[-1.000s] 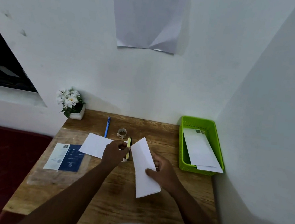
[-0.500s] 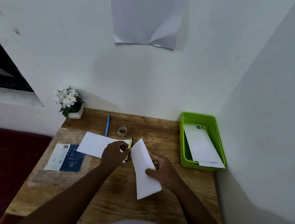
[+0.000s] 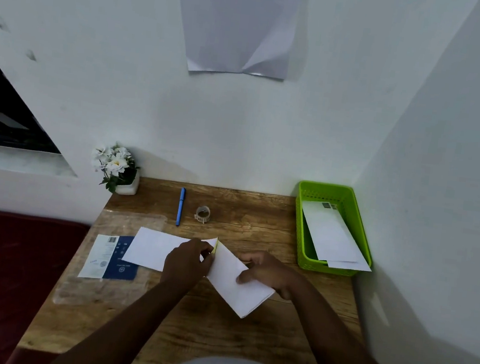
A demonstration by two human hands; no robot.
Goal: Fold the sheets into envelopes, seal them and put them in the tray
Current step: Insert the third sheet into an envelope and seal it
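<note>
Head view: folded sheet (image 3: 236, 283) lifted just above table (image 3: 216, 328), pinned by right hand (image 3: 270, 272), thumb on top; left hand (image 3: 186, 262) fingers pinching yellow stick (image 3: 215, 246), likely glue for sealing. Tray (image 3: 350, 200) near right.

"REQUIRED PROPS" heading on wall sheet (image 3: 239, 23), smaller print unreadable
</note>
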